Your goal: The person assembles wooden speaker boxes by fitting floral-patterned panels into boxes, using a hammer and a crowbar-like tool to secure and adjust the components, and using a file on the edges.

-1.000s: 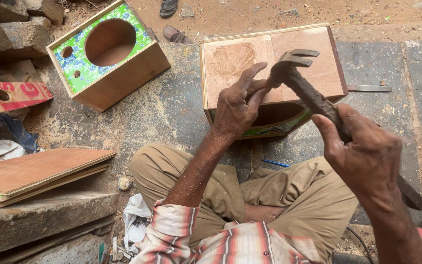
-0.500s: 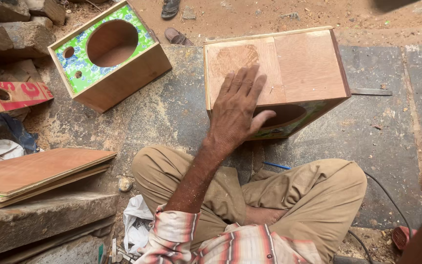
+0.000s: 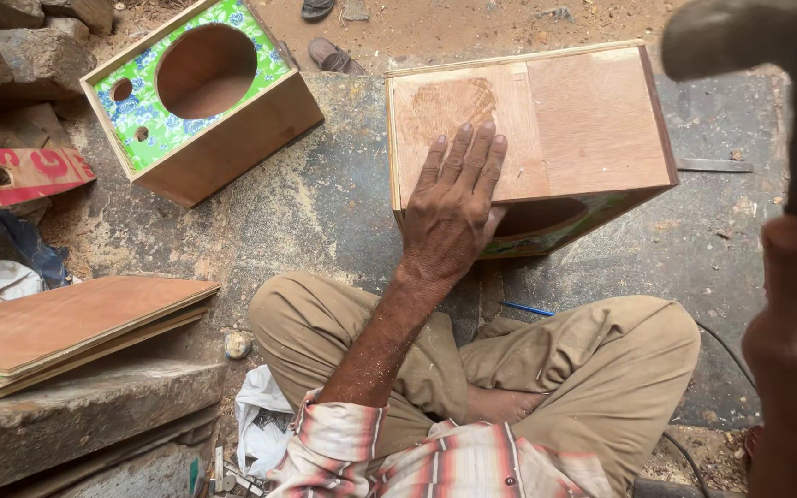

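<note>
I sit cross-legged on the ground behind a plywood box (image 3: 592, 129) lying on its side. My left hand (image 3: 454, 207) rests flat on the box's top panel near its left front edge, fingers spread and pointing away from me. My right hand (image 3: 795, 341) is raised close to the camera at the right edge, blurred, and grips the dark handle of a hammer (image 3: 749, 46). The hammer's head hangs high at the top right, above the box's right end. A round hole shows in the box's front face under my left hand.
A second box (image 3: 223, 148) with a green floral face and a round hole sits at the upper left. Plywood sheets (image 3: 66, 327) are stacked on a stone block at the left. A board with red lettering (image 3: 20, 175), sandals (image 3: 329, 55), a blue pen (image 3: 528, 309) and a white bag (image 3: 265, 415) lie around.
The hammer has swung up from the box's top toward the camera at the right. My left hand went from pinching something by the hammer head to lying flat on the panel.
</note>
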